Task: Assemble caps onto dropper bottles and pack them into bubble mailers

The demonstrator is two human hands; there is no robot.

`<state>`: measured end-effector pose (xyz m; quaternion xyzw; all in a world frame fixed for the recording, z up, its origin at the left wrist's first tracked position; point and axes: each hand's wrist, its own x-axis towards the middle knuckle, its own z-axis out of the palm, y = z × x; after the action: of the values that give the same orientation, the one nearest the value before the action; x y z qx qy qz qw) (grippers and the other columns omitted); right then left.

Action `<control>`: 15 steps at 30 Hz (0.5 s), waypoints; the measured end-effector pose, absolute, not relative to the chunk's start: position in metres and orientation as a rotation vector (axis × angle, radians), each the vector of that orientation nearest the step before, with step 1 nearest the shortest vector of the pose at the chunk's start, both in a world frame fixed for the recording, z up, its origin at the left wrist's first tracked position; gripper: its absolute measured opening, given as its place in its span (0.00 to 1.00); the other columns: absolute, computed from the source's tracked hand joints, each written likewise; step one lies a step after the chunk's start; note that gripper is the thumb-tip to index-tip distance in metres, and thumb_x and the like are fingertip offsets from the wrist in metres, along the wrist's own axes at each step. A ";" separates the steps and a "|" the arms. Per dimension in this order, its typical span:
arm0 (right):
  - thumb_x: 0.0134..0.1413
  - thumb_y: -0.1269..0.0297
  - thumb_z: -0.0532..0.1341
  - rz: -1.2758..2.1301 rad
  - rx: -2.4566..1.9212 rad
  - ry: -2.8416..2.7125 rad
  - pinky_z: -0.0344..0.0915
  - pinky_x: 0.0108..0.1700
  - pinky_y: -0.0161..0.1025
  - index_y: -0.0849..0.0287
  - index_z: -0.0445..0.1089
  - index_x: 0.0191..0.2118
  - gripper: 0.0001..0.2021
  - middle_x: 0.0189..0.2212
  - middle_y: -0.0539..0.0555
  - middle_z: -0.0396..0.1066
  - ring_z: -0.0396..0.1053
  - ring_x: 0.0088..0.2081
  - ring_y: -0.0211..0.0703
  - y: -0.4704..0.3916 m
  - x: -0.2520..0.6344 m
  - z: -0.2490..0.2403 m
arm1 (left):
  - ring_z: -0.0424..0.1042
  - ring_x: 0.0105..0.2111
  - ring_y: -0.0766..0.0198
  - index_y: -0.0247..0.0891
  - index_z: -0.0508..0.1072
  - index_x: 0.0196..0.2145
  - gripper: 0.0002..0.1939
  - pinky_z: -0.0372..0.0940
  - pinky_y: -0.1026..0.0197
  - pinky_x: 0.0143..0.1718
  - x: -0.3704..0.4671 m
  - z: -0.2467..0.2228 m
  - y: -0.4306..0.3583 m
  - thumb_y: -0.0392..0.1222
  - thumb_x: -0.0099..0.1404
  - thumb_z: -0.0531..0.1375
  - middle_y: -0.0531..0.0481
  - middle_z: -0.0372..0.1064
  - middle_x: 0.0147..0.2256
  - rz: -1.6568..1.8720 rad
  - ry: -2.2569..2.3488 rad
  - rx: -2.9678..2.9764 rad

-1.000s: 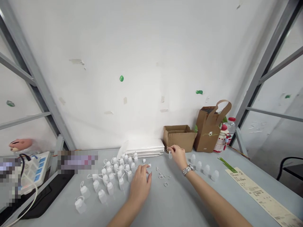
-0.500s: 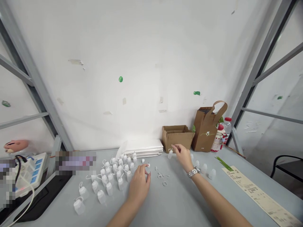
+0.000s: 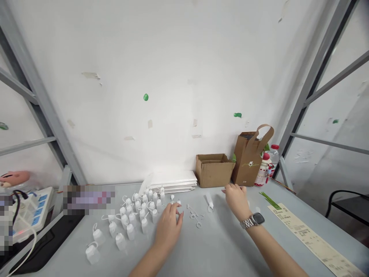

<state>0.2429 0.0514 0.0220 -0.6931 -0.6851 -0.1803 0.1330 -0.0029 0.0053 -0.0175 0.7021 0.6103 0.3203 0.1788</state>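
My left hand [image 3: 169,225] rests on the grey table just right of several small white bottles [image 3: 131,231], its fingers apart, with a small white cap [image 3: 179,202] by its fingertips. Several white looped cap pieces [image 3: 198,224] lie between my hands. A white translucent bottle [image 3: 209,201] lies tipped over, left of my right hand. My right hand [image 3: 236,201], with a watch on its wrist, is bent over the table's right part in front of the bag. Its fingertips are mostly hidden, and so is anything beneath them.
White flat packs [image 3: 170,181] are stacked at the wall beside an open cardboard box [image 3: 215,173] and a brown paper bag [image 3: 248,165]. A printed paper strip [image 3: 309,234] lies at the right. A power strip [image 3: 43,209] and a black pad [image 3: 54,240] are at the left.
My right hand has moved right, away from the bottle it was beside; that bottle now lies on its side. My left hand has hardly moved. The view has shifted slightly.
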 end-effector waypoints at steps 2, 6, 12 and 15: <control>0.58 0.71 0.52 -0.477 -1.908 -2.008 0.48 0.38 0.42 0.62 0.69 0.30 0.11 0.30 0.58 0.72 0.66 0.36 0.47 0.041 0.226 0.030 | 0.67 0.42 0.56 0.40 0.65 0.48 0.18 0.62 0.54 0.43 -0.002 -0.019 0.004 0.44 0.61 0.51 0.45 0.66 0.41 0.950 1.624 1.985; 0.58 0.67 0.53 0.035 -1.478 -2.127 0.51 0.40 0.41 0.60 0.69 0.29 0.10 0.28 0.54 0.73 0.67 0.33 0.43 0.012 0.184 0.036 | 0.61 0.52 0.54 0.45 0.56 0.57 0.32 0.57 0.51 0.52 0.002 -0.022 -0.001 0.45 0.56 0.59 0.45 0.60 0.53 0.979 1.371 2.056; 0.57 0.63 0.53 0.656 -1.218 -2.099 0.60 0.39 0.37 0.56 0.69 0.35 0.09 0.32 0.51 0.72 0.67 0.34 0.40 0.007 0.172 0.028 | 0.69 0.43 0.59 0.44 0.66 0.48 0.16 0.64 0.57 0.45 0.001 -0.019 -0.006 0.42 0.63 0.52 0.49 0.71 0.42 0.950 1.277 2.178; 0.56 0.73 0.49 0.451 -1.250 -2.120 0.60 0.43 0.39 0.56 0.65 0.46 0.14 0.44 0.55 0.68 0.66 0.40 0.41 0.033 0.202 0.019 | 0.70 0.40 0.59 0.42 0.67 0.45 0.13 0.65 0.57 0.42 0.001 -0.016 -0.006 0.41 0.64 0.50 0.49 0.72 0.40 0.921 1.349 2.244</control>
<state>0.2023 0.0330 0.0191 -0.4744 -0.8043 0.1713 0.3142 0.0006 -0.0064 -0.0162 0.7951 0.4778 0.3263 0.1819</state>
